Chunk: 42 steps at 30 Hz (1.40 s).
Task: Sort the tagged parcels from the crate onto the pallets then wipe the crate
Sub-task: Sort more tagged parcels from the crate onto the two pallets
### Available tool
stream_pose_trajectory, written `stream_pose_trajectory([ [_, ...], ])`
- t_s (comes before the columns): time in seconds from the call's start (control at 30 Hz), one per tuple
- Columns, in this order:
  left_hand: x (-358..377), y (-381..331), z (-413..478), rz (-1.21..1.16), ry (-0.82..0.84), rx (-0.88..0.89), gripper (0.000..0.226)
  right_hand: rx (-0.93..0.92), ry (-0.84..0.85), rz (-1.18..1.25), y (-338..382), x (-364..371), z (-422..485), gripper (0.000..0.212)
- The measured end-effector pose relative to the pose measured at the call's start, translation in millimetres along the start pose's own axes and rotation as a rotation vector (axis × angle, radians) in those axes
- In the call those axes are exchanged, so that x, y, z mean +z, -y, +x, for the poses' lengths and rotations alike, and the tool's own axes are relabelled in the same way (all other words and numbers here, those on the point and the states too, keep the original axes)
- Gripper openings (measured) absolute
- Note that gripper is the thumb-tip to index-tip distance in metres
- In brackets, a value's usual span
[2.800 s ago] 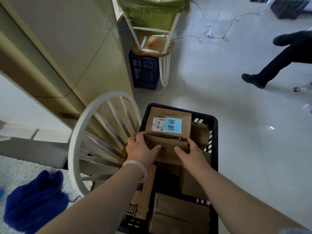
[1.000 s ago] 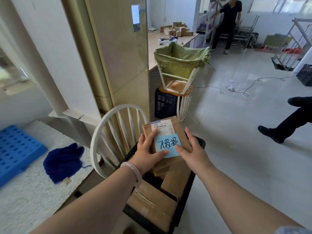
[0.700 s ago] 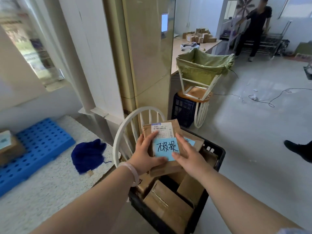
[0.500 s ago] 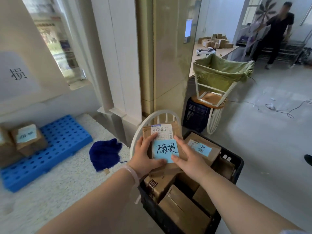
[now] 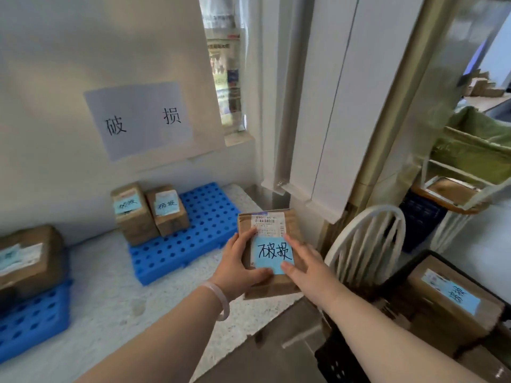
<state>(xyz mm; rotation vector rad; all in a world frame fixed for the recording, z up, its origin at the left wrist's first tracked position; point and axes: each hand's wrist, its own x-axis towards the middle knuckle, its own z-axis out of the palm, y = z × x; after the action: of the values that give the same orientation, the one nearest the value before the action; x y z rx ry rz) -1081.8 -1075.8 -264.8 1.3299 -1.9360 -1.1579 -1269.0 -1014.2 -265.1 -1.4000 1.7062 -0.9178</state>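
Note:
I hold a brown cardboard parcel (image 5: pixel 269 222) with a white barcode label and a blue handwritten tag up in front of me. My left hand (image 5: pixel 237 265) grips its left side with the thumb across the front. My right hand (image 5: pixel 305 268) grips its right side, fingers over the tag's edge. A blue perforated pallet (image 5: pixel 199 236) lies on the floor to the left with two tagged parcels (image 5: pixel 150 211) at its back. The black crate (image 5: pixel 340 360) sits at the lower right with another tagged parcel (image 5: pixel 453 302) in it.
A paper sign (image 5: pixel 138 118) with handwritten characters hangs on the wall above the pallet. A second blue pallet (image 5: pixel 30 319) at the far left carries a larger box (image 5: pixel 27 258). A white chair back (image 5: pixel 365 244) stands beside the crate. A green-lined rack (image 5: pixel 470 158) stands at the right.
The view has swung left from the crate toward the wall and pallets. Both hands kept hold of the parcel and carried it leftward, away from the crate.

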Motion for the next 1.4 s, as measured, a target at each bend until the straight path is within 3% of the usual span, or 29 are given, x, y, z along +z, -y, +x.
stream_pose_trajectory([
  [0.4,-113.9,77.9,1.5,-0.063,-0.098,-0.13,0.09,-0.059,0.142,0.035,58.8,113.0,72.1,0.055],
  [0.87,-111.1,121.2,89.5,-0.193,-0.086,-0.291,0.091,0.049,0.277,-0.072,42.3,121.5,190.6,0.058],
  [1.4,-88.3,179.1,182.8,-0.134,-0.121,-0.492,0.095,0.081,0.444,-0.203,-12.3,155.5,304.1,0.07],
])
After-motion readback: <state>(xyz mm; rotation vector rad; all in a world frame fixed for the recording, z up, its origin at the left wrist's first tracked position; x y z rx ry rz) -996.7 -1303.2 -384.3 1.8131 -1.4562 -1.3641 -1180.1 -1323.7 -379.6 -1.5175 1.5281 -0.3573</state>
